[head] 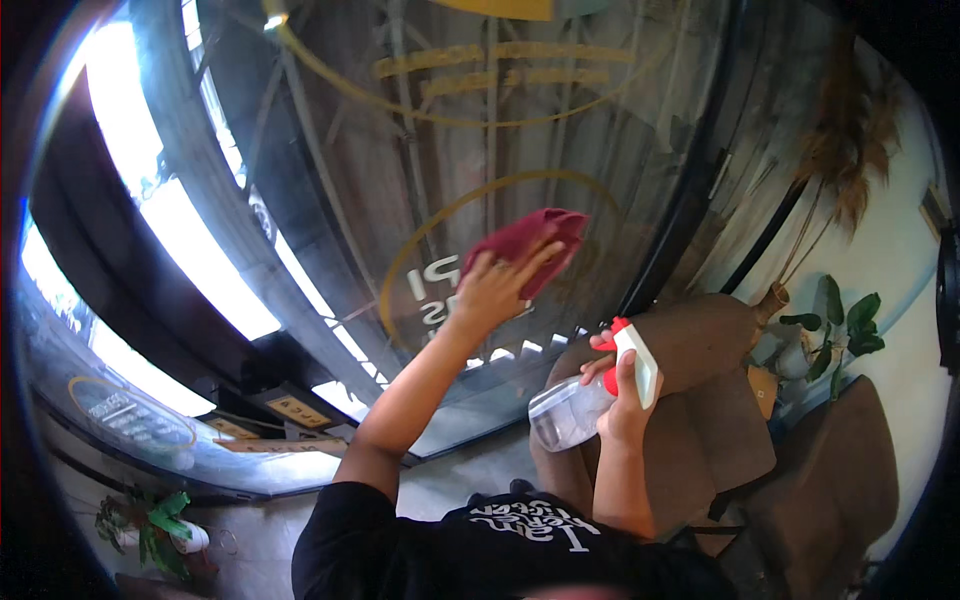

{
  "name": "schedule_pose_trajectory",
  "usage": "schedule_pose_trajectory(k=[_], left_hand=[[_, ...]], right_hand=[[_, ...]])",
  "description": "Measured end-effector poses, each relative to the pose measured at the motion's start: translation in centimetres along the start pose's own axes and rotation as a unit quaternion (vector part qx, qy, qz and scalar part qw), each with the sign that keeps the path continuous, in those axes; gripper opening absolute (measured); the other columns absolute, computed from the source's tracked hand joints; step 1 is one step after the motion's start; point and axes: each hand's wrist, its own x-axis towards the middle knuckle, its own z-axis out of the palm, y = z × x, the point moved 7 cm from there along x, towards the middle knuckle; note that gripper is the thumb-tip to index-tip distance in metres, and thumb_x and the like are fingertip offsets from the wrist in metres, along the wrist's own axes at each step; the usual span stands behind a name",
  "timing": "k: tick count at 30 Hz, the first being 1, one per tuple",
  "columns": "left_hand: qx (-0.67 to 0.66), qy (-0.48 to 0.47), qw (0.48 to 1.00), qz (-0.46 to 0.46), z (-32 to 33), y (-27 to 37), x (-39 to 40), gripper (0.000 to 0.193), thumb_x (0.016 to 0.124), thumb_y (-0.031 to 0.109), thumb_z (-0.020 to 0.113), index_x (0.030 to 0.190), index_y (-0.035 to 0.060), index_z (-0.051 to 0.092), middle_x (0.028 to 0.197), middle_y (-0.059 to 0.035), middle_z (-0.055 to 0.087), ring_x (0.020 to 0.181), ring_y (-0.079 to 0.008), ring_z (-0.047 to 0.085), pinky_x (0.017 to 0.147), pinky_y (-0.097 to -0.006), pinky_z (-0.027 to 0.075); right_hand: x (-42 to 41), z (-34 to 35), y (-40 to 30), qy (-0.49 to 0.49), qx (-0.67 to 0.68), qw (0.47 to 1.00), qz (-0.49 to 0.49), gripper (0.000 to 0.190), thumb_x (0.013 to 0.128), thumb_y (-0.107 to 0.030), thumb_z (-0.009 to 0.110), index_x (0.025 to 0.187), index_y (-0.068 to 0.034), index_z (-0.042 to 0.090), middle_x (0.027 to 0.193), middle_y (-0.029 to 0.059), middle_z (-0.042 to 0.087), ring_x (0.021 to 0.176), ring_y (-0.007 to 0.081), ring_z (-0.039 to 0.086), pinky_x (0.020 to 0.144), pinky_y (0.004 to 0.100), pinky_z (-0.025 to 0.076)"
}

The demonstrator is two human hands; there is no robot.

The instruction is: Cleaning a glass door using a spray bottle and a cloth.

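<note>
My left hand presses a folded dark red cloth against a large glass pane, fingers spread over it. The cloth covers part of a yellow ring and white lettering on the glass. Lower and to the right, my right hand grips a clear spray bottle by its neck. Its trigger head is white and red, with fingers at the red trigger. The bottle is tilted, and some liquid seems to be inside.
Brown upholstered seats stand close on my right. Beyond them are a leafy potted plant and dried pampas grass in a vase. A dark frame edges the glass. Another plant stands at lower left, near wooden signs.
</note>
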Motion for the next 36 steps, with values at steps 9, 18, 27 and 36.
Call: schedule_pose_trajectory(k=[9,18,27,36], left_hand=[[0.080,0.164,0.957,-0.226,-8.6,0.8,16.5,0.081,0.076,0.031,0.062,0.151,0.0313,0.034,0.163,-0.0073,0.012,0.150,-0.0359,0.004,0.113,-0.0644,-0.001],[0.079,0.003,0.982,0.174,10.8,13.9,14.6,0.074,0.080,0.032,0.057,0.148,0.0091,0.037,0.159,-0.0102,0.025,0.149,-0.0261,0.017,0.121,-0.0457,0.009],[0.004,-0.023,1.000,0.007,2.5,6.9,13.1,0.082,0.070,0.027,0.067,0.147,0.0251,0.040,0.157,0.0023,0.031,0.139,-0.0198,0.037,0.114,-0.0501,0.021],[0.105,0.174,0.979,0.036,-0.2,10.2,28.6,0.071,0.078,0.027,0.058,0.147,0.0149,0.041,0.159,-0.0063,0.026,0.148,-0.0244,0.017,0.119,-0.0534,0.006]], right_hand=[[1.2,-8.2,2.0,0.072,0.001,0.997,0.008,0.047,0.093,-0.032,0.065,0.114,0.010,0.059,0.103,0.0189,0.065,0.078,0.0181,0.064,0.059,0.0279,0.054],[3.0,-12.4,3.2,0.148,-0.048,0.988,-0.022,0.049,0.094,-0.037,0.063,0.113,0.009,0.061,0.099,0.0176,0.066,0.062,0.0162,0.061,0.058,0.0281,0.051],[2.7,-13.2,3.8,0.149,-0.051,0.987,0.008,0.054,0.091,-0.040,0.067,0.115,0.008,0.061,0.101,0.0175,0.066,0.067,0.0165,0.063,0.060,0.0291,0.053],[2.6,-12.4,5.1,0.168,-0.053,0.984,0.011,0.059,0.088,-0.045,0.069,0.115,0.007,0.061,0.100,0.0159,0.066,0.071,0.0191,0.062,0.058,0.0302,0.051]])
